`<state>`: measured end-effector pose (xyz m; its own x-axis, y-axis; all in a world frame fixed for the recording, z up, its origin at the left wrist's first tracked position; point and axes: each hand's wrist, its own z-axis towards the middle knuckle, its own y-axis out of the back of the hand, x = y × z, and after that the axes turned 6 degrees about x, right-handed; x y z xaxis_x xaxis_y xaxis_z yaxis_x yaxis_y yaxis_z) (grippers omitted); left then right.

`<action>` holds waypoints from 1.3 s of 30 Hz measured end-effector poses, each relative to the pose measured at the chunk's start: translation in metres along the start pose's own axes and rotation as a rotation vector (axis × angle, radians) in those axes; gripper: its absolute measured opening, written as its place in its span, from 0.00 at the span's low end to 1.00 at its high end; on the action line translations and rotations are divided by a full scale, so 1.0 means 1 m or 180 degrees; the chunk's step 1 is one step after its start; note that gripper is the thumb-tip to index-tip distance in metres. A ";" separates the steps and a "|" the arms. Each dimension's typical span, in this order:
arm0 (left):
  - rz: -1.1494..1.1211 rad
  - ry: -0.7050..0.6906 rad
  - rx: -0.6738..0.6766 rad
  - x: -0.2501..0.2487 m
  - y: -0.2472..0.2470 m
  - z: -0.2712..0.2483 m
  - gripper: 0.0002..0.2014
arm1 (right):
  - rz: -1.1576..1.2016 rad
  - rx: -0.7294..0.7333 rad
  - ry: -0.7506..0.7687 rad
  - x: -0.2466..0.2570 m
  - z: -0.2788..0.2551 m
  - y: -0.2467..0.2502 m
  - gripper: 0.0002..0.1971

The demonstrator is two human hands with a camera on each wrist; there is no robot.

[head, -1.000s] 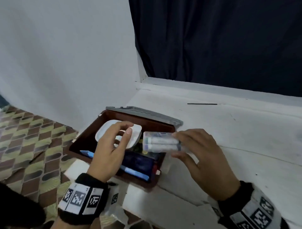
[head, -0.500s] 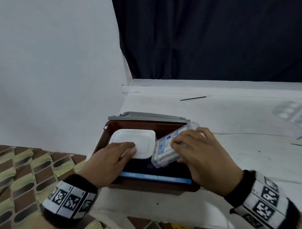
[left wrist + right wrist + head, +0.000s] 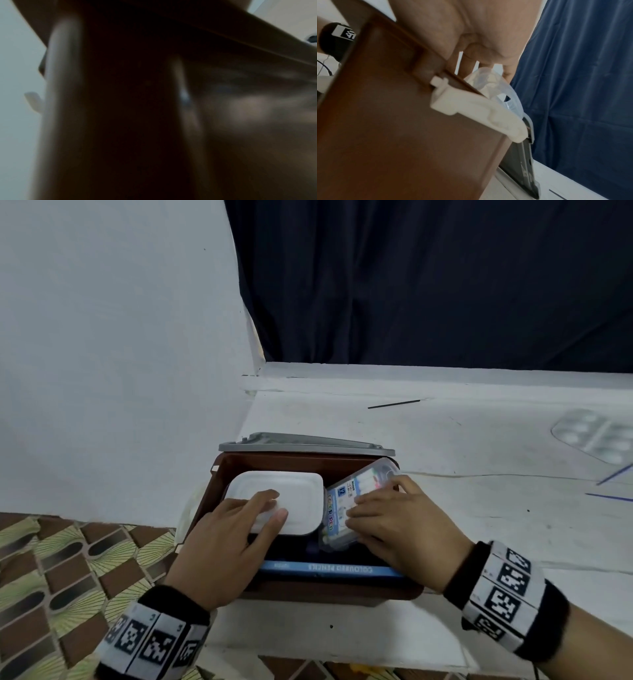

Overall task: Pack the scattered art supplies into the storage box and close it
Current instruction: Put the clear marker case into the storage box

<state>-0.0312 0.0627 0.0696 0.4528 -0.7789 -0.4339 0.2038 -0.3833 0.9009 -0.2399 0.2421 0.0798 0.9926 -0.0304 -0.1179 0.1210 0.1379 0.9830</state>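
Observation:
In the head view a brown storage box [image 3: 219, 487] stands open on a white ledge, its grey lid [image 3: 308, 441] lying behind it. Inside, a white lidded container [image 3: 294, 487] fills the left side, and my left hand [image 3: 270, 505] rests flat on it. A clear case of colour pens [image 3: 337, 501] leans tilted against the box's right rim. My right hand [image 3: 356, 508] presses on its top face with the fingers laid out. A blue coloured-pencil box [image 3: 325, 568] stands along the front wall. The right wrist view shows the brown wall [image 3: 402, 121], a cream latch [image 3: 471, 108] and the pen case [image 3: 488, 78]. The left wrist view is dark and blurred.
A clear plastic palette [image 3: 596, 436] lies on the ledge at the right, with blue sticks [image 3: 613, 474] near it. A thin black stick [image 3: 394, 404] lies farther back. A dark curtain [image 3: 445, 285] hangs behind; a white wall stands left. Patterned flooring [image 3: 68, 559] lies below the ledge.
My right hand has brought the pen case down into the right side of the box. My left hand has set the white container down and now lies flat on it.

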 end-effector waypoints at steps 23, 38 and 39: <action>-0.0030 -0.0314 0.0019 0.007 -0.004 0.000 0.25 | 0.0068 0.0621 -0.1124 -0.004 0.009 0.026 0.33; 0.0020 -0.0582 0.0137 0.006 -0.002 -0.003 0.26 | 0.0579 0.0785 -0.1268 0.021 -0.011 0.036 0.30; 0.0035 -0.0581 0.0138 0.006 -0.002 -0.003 0.26 | 0.0647 0.0748 -0.1285 0.019 -0.015 0.036 0.31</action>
<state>-0.0261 0.0598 0.0653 0.2890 -0.8588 -0.4230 0.1602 -0.3923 0.9058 -0.2169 0.2608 0.1109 0.9057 -0.4125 0.0972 -0.1265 -0.0443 0.9910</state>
